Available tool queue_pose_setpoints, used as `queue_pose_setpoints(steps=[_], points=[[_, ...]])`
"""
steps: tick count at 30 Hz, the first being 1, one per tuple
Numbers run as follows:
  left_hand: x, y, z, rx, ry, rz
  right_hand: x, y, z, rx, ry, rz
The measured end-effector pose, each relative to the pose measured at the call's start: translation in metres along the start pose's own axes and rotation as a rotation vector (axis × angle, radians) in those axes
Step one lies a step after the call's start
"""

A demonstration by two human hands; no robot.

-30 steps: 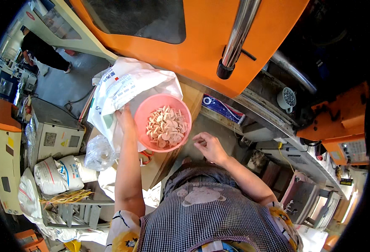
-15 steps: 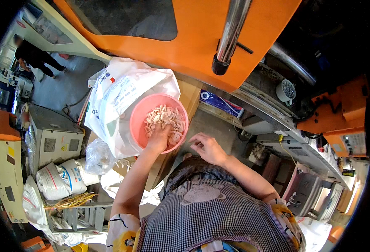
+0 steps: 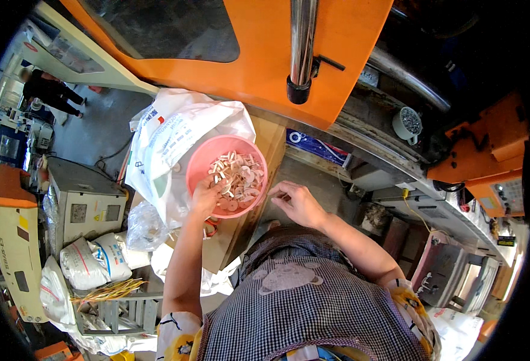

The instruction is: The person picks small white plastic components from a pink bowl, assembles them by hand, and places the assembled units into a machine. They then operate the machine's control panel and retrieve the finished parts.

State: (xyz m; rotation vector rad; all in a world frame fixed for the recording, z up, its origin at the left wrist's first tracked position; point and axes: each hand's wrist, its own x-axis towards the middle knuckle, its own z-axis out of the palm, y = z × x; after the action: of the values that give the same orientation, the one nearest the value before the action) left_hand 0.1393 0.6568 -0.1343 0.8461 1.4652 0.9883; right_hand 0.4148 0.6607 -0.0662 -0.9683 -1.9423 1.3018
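A pink plastic bowl (image 3: pixel 196 161) holds a heap of small pale plastic pieces (image 3: pixel 245 174), some round and flat. My left hand (image 3: pixel 205 197) is at the bowl's near left rim, its fingers closed on a small white plastic piece (image 3: pixel 218 178); whether it holds more than one I cannot make out. Just outside the right rim hovers my right hand (image 3: pixel 300 203), fingers loosely bent and apart, with nothing visible in them. Beneath and behind the bowl lies a large white printed sack (image 3: pixel 171 132), on a brown cardboard surface (image 3: pixel 269 133).
An orange machine (image 3: pixel 265 54) with a metal bar (image 3: pixel 301 42) stands ahead. At right, a cup of grey granules (image 3: pixel 408 125) sits on the machine bed. Clear plastic bags (image 3: pixel 146 225) and white sacks (image 3: pixel 83 262) lie at left. Another person (image 3: pixel 51 90) stands far left.
My left hand has drawn back from the heap to the bowl's near left rim, now with a white piece in its fingers. The right hand stays beside the bowl, its fingers slightly shifted.
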Motion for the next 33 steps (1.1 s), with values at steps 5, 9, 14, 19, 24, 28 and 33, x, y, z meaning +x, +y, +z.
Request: queue_pose_setpoints(steps=[5,9,14,19,24,28,33], points=[[-0.039,0.047,0.023,-0.699,-0.014,-0.127,0.032,-0.011,0.021,0.161,0.093,-0.056],[-0.057,0.066,0.029,-1.034,-0.305,-0.142,0.056,-0.021,0.039,0.344,0.061,-0.094],[-0.082,0.093,0.045,-1.130,-0.086,-0.180,0.063,-0.047,0.036,0.467,-0.035,-0.143],[-0.092,0.107,0.042,-1.109,-0.223,-0.206,0.064,-0.065,0.032,0.524,0.067,-0.109],[-0.114,0.132,0.061,-0.844,0.018,-0.098,0.064,-0.073,0.025,0.648,0.032,-0.062],[-0.134,0.148,0.068,-0.609,0.101,0.099,0.057,-0.079,0.018,0.774,0.000,-0.011],[-0.146,0.155,0.074,-0.404,0.107,0.289,0.045,-0.089,0.009,0.849,-0.053,-0.069]])
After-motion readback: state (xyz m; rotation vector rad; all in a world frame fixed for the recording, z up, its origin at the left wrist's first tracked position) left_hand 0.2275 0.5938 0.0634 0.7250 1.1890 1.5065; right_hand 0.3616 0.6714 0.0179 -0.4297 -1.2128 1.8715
